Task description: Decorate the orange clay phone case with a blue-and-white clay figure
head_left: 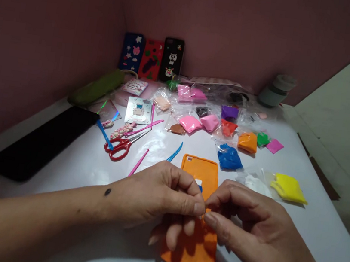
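Note:
An orange clay-covered phone case (pixel 190 250) lies on the white table, with a small white and blue piece (pixel 199 184) on its upper half. Above the case, my left hand (pixel 174 200) pinches thumb against forefinger, its other fingers curled below. My right hand (pixel 246 223) meets it from the right, thumb and forefinger nearly together. The fingertips of both hands touch or almost touch over the middle of the case. Whatever lies between them is too small and hidden to name.
Red scissors (pixel 119 147), a pink tool (pixel 139 162) and a blue tool (pixel 175 152) lie beyond my left hand. Blue clay (pixel 229 157) and yellow clay (pixel 289 188) sit beyond my right. A black slab (pixel 43 143) is at left; decorated cases (pixel 172 60) lean on the wall.

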Tool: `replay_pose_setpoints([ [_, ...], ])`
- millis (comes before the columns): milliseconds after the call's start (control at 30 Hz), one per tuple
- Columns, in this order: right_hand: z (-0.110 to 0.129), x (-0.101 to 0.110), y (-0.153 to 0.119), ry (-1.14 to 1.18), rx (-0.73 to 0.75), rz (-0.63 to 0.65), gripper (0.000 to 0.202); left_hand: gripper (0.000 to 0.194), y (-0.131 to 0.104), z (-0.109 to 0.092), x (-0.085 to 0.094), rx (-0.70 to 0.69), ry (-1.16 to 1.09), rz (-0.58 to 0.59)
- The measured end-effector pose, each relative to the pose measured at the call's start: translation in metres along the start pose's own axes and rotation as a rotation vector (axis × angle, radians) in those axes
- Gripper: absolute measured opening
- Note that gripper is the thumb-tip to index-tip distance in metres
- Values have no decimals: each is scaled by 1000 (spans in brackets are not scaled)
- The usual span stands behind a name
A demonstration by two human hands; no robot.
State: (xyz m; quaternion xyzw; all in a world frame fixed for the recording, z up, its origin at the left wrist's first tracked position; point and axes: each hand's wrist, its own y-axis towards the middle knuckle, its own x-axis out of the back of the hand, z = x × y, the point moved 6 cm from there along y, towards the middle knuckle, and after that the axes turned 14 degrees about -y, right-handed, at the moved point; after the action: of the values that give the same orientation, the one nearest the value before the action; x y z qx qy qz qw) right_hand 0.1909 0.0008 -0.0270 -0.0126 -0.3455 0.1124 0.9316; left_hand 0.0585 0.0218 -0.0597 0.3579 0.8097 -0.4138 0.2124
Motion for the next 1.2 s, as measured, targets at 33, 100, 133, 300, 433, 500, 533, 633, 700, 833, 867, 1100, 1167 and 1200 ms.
replay_pose_setpoints([
  [33,1,1,-1,-28,11,-19,14,16,0,0,1,0,2,-4],
  [100,3,2,-2,-71,31,-57,16,16,0,0,1,4,12,-7],
  [133,4,2,-2,-86,43,-68,17,17,0,0,1,13,20,-7],
  [300,9,2,1,-93,94,-81,20,30,0,-2,-1,15,53,0],
  [433,12,5,0,-65,115,-72,25,36,1,-3,-4,-16,23,50],
  [500,12,5,-2,-39,118,-53,26,38,1,-3,-4,-18,31,68],
  [533,12,5,-2,-22,112,-39,27,39,1,-4,-4,-28,33,66],
  [633,8,3,0,34,71,7,28,29,0,-6,-3,-62,40,34],
  [700,5,2,1,54,34,27,30,23,-2,-8,-5,-112,59,16],
  [833,3,-1,3,93,-19,82,32,32,-7,-13,-12,-286,132,9],
  [867,3,-3,3,102,-35,104,32,31,-8,-13,-14,-328,159,1],
  [1100,4,-8,2,208,-130,196,36,10,-9,-18,-13,-460,383,-112],
  [1167,3,-7,1,242,-156,207,40,7,-8,-19,-12,-452,387,-122],
  [1200,2,-7,1,266,-166,217,42,7,-8,-19,-13,-447,369,-115],
])
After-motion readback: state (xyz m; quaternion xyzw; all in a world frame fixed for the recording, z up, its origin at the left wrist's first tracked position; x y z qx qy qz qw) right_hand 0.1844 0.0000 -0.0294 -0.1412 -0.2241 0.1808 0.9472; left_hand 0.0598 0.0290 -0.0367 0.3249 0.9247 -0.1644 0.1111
